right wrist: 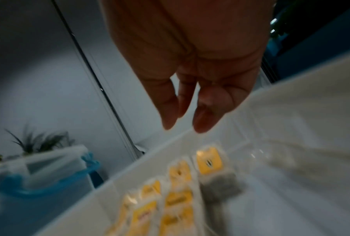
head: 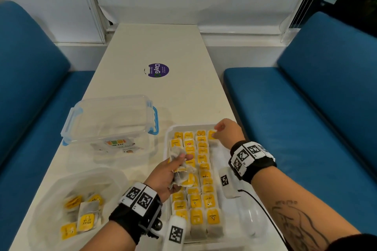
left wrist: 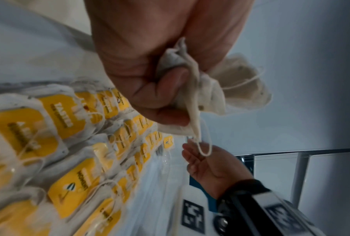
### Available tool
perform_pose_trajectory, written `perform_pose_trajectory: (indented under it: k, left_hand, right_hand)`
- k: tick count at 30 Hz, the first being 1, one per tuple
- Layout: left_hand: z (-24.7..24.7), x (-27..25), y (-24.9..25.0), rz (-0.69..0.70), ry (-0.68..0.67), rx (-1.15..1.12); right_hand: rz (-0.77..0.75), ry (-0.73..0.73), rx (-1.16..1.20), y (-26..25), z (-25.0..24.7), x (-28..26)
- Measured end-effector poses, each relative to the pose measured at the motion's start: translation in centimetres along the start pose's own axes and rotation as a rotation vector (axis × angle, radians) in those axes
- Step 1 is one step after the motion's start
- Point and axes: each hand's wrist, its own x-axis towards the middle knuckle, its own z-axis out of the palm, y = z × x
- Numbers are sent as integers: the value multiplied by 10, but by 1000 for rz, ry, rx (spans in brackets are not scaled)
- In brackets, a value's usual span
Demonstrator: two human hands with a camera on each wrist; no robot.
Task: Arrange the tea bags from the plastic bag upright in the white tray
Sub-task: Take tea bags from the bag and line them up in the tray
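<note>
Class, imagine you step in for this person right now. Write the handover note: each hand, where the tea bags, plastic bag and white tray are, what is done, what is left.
Left hand: grips a bunch of tea bags above the white tray.
Right hand: holds nothing, fingers relaxed, over the tray's far right corner, just above the far tea bag of a new fourth column.
Done: three full columns of yellow-tagged bags fill the tray's left part.
Left: the tray's right side is mostly bare. More bags lie loose in the plastic bag at the near left of the table. Place the held bunch, then those.
</note>
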Motion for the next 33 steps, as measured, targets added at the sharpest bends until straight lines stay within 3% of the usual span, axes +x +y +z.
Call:
perform_pose_trajectory:
  k: [6,11,14,19,22,25,27,30,33]
  left_hand:
    - [11,-4,2,-10,-135,95]
    - [20,-11,3,-5,-206,170]
    - [21,-14,4,6,-226,159]
    - [17,-17,1,45,-161,124]
    - [16,-15,2,88,-70,71]
    - [18,-13,9,145,-52,38]
    - [21,-11,14,194,-42,-3]
    - [24,-9,22,287,15,-8]
    - [22,-10,27,356,22,8]
  right_hand:
    - [-220,-468,76,-36,-24,-55]
    - [-298,-540,-15,-39,-19,-76]
    - [-264,-458,-13,-36,-21,-79]
    - [-161,-346,319,-28,-25,-78]
    - [-161,-199,471,-27,-21,-82]
    - [-348,115,282,-25,-8,-88]
    - [-560,232,79,-21,3,-94]
    - [-842,269,-170,-11,12,-97]
    - [-877,152,-184,-9,10,-98]
